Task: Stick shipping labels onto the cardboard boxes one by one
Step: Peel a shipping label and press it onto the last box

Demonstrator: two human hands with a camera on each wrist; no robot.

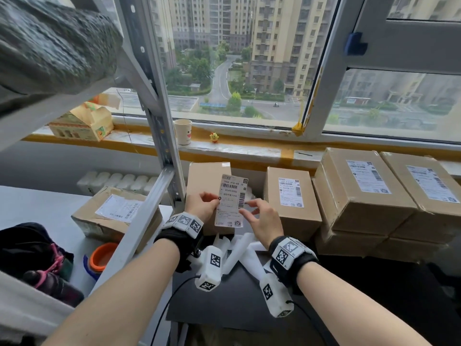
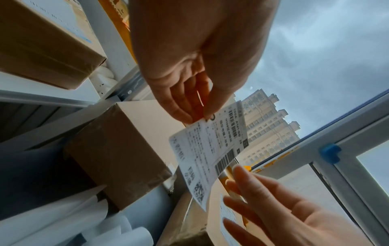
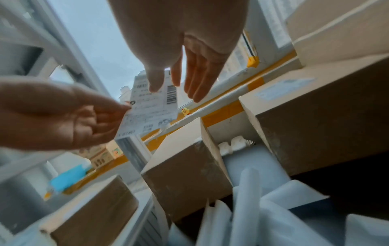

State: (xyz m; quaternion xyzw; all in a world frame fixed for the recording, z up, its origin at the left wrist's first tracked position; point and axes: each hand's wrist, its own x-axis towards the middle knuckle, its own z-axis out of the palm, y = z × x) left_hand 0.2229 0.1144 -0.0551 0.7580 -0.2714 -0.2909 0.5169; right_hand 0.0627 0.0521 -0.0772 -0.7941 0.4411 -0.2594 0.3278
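Note:
A white shipping label (image 1: 230,201) (image 2: 210,149) (image 3: 151,106) hangs upright in the air in front of a plain cardboard box (image 1: 204,178) (image 3: 185,166) that bears no label. My left hand (image 1: 214,198) (image 2: 197,118) pinches the label's left edge between thumb and fingers. My right hand (image 1: 252,208) (image 3: 174,79) sits at the label's right edge with fingers straight and spread, the thumb just in front of the paper. Whether it touches the label is unclear. Boxes with labels on them stand to the right (image 1: 291,196) and stacked at the far right (image 1: 361,191).
A slanted metal shelf post (image 1: 162,136) rises just left of my hands. Another labelled box (image 1: 112,213) lies left of it. White foam strips (image 1: 239,248) lie on the dark tabletop under my wrists. A paper cup (image 1: 182,132) stands on the windowsill, and a dark bag (image 1: 32,250) lies at the left.

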